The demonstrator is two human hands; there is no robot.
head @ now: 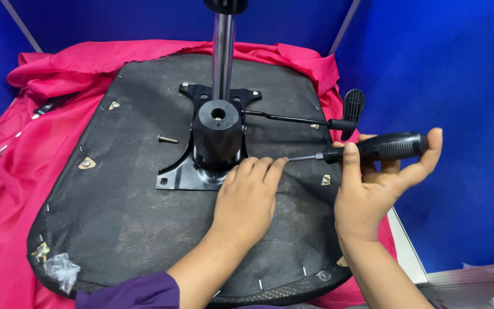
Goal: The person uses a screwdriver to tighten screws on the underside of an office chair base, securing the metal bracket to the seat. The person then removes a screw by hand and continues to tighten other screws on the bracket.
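Right hand (pixel 373 183), right of centre, is wrapped around one black-handled screwdriver (pixel 373 149): thumb over the top of the grip, fingers curled behind the butt end. The tool lies nearly level, and its shaft runs left to the fingertips of the left hand (pixel 247 197).

Left hand sits at centre frame, palm down and flat on the seat underside (pixel 132 212), fingers together, gripping nothing. Its fingertips touch the lower right edge of the black mounting plate (pixel 181 177), where the screwdriver tip meets it. The tip itself is hidden behind the fingers.

Counts:
- One mounting plate, centre, with one black hub (pixel 217 134) on it.
- One chrome column (pixel 223 51) rising from the plate to the top edge of the frame.
- One lever with paddle handle (pixel 351 111) running right from the hub, just above the screwdriver.
- One loose screw (pixel 168 139) lying on the seat, just left of the hub, well apart from both hands.
- One pink cloth (pixel 7 171) under the seat, left and top.
- One scrap of clear plastic (pixel 61 269), lower left.
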